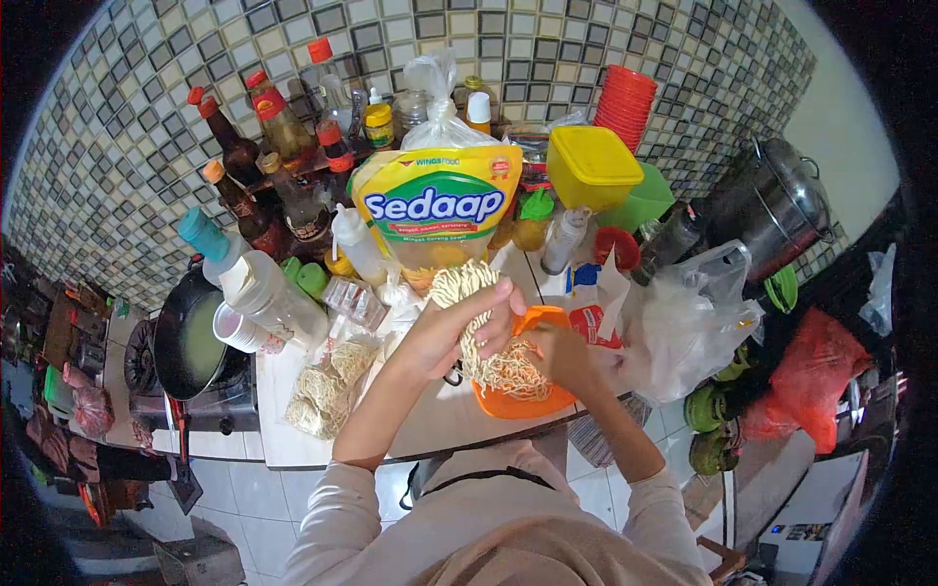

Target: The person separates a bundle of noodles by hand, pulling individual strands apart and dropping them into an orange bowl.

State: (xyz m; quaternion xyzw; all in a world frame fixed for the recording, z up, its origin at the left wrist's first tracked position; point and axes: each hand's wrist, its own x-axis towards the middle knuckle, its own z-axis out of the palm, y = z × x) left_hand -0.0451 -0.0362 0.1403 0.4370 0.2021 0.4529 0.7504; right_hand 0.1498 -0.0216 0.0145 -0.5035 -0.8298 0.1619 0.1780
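My left hand [442,337] is closed around a block of dry noodles [461,285], held upright above the left side of an orange bowl [547,405]. Broken noodles [520,375] lie in the bowl, some of them orange-tinted. At the bowl's right side is my right hand [565,355], its fingers curled in over the rim. What those fingers grip, if anything, is hidden. A clear bag of dry noodle blocks [322,391] rests on the counter to the left of my left hand.
A yellow Sedaap pouch [437,195] stands behind the bowl, among sauce bottles [278,122] and a yellow container [594,168]. On the left, a wok [191,337] with pale liquid sits on the stove. A clear plastic bag [689,322] lies to the right.
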